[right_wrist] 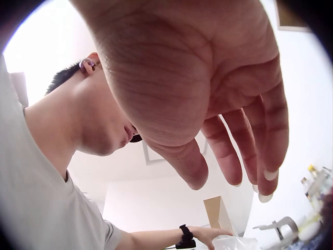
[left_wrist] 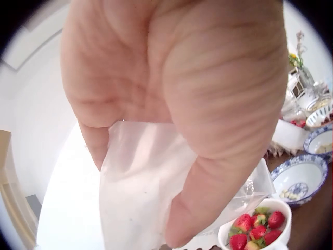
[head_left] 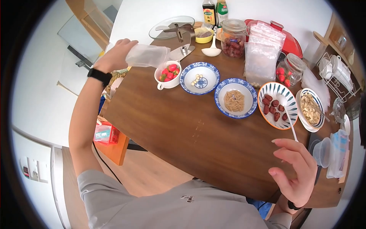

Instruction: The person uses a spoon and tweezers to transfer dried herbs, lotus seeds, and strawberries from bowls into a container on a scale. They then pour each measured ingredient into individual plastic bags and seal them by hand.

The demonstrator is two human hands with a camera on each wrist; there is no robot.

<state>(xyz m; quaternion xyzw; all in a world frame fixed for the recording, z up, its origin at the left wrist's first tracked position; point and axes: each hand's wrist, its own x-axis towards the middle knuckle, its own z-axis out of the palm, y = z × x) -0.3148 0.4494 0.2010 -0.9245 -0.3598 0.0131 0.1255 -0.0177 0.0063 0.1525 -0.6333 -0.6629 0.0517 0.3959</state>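
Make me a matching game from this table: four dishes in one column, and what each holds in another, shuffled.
Dishes:
1. white cup
2. blue bowl beside the cup
3. middle blue bowl
4. orange-rimmed bowl

Contents:
A. red dates
B. short pasta pieces
C. strawberries
D. a few small pale round bits

Pairs: 1-C, 2-D, 3-B, 4-A

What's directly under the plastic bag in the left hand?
The left hand grips the plastic bag above the white cup of strawberries; the bag's open end hangs over the cup's rim. How deep the berries go cannot be seen.
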